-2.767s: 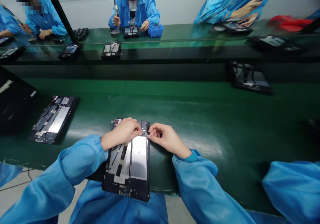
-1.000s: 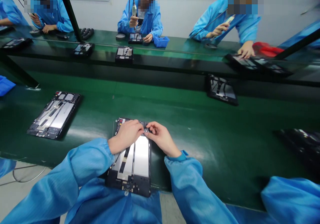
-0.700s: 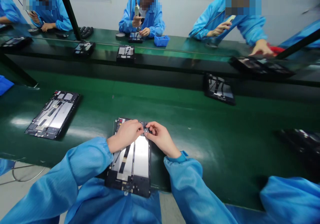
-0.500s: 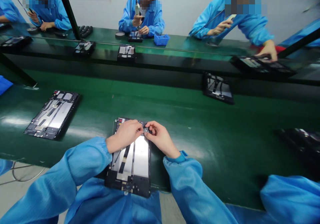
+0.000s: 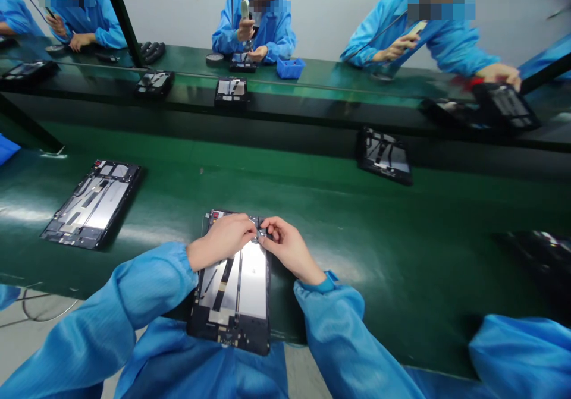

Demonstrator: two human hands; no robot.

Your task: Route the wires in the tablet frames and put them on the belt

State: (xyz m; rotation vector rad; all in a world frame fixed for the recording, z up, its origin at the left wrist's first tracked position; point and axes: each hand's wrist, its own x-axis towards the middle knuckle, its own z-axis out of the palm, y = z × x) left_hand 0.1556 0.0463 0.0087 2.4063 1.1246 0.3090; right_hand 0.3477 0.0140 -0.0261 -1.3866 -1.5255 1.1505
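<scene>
— Starting at the left: anything different from a second ago?

— The spare tablet [image 5: 91, 203] lying on the green worktop [image 5: 357, 226] sits a touch further left in view. That may just be the head turning.

— And the left hand [image 5: 220, 239]?

— It has hardly moved. It lies over the top end of the open tablet [image 5: 236, 292], fingers curled down with their tips at the upper edge. I cannot tell whether they grip anything.

— Where is that tablet?

— Straight in front of the person, its near end hanging over the worktop's edge above the lap. It has not shifted.

— The right hand [image 5: 285, 247]?

— It has stayed at the top right corner, thumb and forefinger pinched shut and touching the left fingertips. What sits between them is too small to make out.

— So the work is unchanged?

— I would judge so: both hands are kept on that one corner, making small adjustments.

— Further right?

— Across the line, a co-worker's hand [image 5: 499, 73] has tilted a dark tablet [image 5: 506, 104] up off the far worktop.
</scene>
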